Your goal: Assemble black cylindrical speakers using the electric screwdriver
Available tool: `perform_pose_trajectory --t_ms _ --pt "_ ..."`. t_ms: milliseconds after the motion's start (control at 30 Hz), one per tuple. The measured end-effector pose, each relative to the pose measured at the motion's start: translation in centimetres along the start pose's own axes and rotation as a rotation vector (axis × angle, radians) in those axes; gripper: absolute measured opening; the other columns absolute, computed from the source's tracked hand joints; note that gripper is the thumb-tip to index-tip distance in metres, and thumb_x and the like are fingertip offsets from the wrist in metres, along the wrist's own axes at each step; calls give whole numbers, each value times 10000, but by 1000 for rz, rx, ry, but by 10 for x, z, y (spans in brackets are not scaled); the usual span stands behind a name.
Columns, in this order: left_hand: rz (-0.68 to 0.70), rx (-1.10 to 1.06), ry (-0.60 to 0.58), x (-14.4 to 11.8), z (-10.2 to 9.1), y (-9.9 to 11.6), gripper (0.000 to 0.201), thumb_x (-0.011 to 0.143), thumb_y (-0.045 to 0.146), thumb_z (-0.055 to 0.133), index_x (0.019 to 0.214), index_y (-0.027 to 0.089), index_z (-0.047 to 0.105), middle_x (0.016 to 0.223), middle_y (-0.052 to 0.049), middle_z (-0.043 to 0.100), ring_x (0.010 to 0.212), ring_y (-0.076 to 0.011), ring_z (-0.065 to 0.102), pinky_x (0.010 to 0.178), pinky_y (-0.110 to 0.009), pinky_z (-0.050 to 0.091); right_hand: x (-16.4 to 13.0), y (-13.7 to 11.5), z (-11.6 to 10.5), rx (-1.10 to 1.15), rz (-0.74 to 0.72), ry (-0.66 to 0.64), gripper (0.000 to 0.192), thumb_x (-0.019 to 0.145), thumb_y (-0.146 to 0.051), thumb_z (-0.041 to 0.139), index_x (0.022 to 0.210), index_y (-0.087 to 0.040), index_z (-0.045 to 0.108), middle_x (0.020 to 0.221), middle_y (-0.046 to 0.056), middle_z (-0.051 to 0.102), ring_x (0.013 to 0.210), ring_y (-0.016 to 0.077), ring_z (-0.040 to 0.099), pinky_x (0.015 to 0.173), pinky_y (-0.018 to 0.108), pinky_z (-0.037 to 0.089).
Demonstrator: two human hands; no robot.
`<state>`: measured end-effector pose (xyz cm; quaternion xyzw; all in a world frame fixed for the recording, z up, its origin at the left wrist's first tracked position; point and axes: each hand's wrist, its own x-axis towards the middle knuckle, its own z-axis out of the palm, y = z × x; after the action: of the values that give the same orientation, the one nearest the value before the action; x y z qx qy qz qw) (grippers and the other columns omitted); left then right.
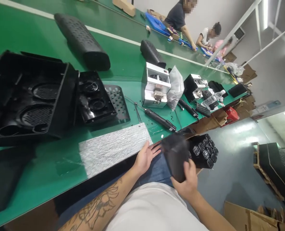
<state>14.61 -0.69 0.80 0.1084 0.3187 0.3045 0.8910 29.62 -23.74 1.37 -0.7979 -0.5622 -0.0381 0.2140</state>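
My right hand (188,179) grips a black plastic housing (175,158), blurred by motion, in front of my lap at the bench edge. Just left of it, my left hand (146,158) is held palm up with its fingers spread and nothing in it. Beyond that hand lies a grey-white textured foam sheet (113,149) on the green bench (60,165). A black electric screwdriver (160,119) rests behind the sheet, close to a white screw feeder (156,85) and a clear plastic bag (175,86).
Large black casings (29,96) and a black panel with round openings (96,99) occupy the left. Black perforated covers (84,45) stand farther back. A box of black parts (203,150) is beside me at right. Several people (178,17) work at the far end.
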Motion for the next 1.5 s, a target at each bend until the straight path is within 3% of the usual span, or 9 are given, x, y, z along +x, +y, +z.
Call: perform_pose_trajectory --t_ms 200,400,467,567,633,933,1100,1267,1500 --pt "-30 9 -25 3 -2 3 448 1047 540 581 1240 174 751 1348 -146 785 1320 -343 715 1065 -456 602 2 -14 -17 -60 -30 -78 978 672 -325 830 1615 -286 571 1539 124 534 1271 327 687 955 415 690" --pt "-24 -41 12 4 2 -1 421 1074 507 548 1196 175 777 1372 -155 774 1327 -336 714 1126 -474 565 3 4 -32 92 87 185 1237 891 -584 820 1784 -119 103 1648 270 328 1543 438 406 1308 676 375" --pt "-16 -49 15 10 0 -2 437 1044 548 609 1194 176 784 1365 -154 779 1336 -347 711 1154 -487 550 9 6 -19 134 197 84 1237 855 -639 835 1755 -74 202 1628 294 334 1551 475 359 1318 719 303" --pt "5 -57 -19 15 -1 -3 506 989 628 671 1180 173 786 1317 -152 796 1342 -363 703 1164 -494 546 15 3 -7 212 275 -176 977 762 -639 860 1564 -153 587 1569 215 468 1481 459 459 1264 702 405" --pt "10 -55 -57 16 -2 -3 534 972 659 681 1165 173 787 1315 -152 797 1352 -371 693 1149 -484 554 15 2 -11 263 339 -282 918 727 -621 862 1513 -194 656 1567 175 499 1463 437 494 1243 684 444" --pt "-94 22 -263 -4 -1 -23 818 643 583 1037 1310 222 731 1434 -144 719 1427 -387 617 1151 -492 516 33 12 -34 848 507 -488 1529 705 -923 789 1800 -119 86 1634 225 451 1416 351 605 1142 478 596" --pt "57 149 -365 -13 12 -22 1192 547 434 1111 1577 237 545 1559 -159 623 1513 -382 545 1281 -505 434 41 10 -28 992 499 -480 1473 710 -731 926 1793 -168 102 1702 201 360 1506 346 530 1223 480 544" --pt "181 326 -396 -15 10 -15 1132 709 460 1030 1650 221 448 1468 -155 650 1447 -371 585 1276 -557 450 40 14 -23 1055 528 -502 1491 682 -650 984 1793 -179 109 1694 208 373 1511 368 526 1224 524 540" --pt "198 263 -296 -17 11 -24 1354 559 524 1098 1678 233 394 1562 -191 596 1502 -398 561 1314 -589 415 38 25 -23 1097 552 -501 1440 616 -638 1032 1764 -232 263 1641 155 468 1434 349 595 1134 445 612"
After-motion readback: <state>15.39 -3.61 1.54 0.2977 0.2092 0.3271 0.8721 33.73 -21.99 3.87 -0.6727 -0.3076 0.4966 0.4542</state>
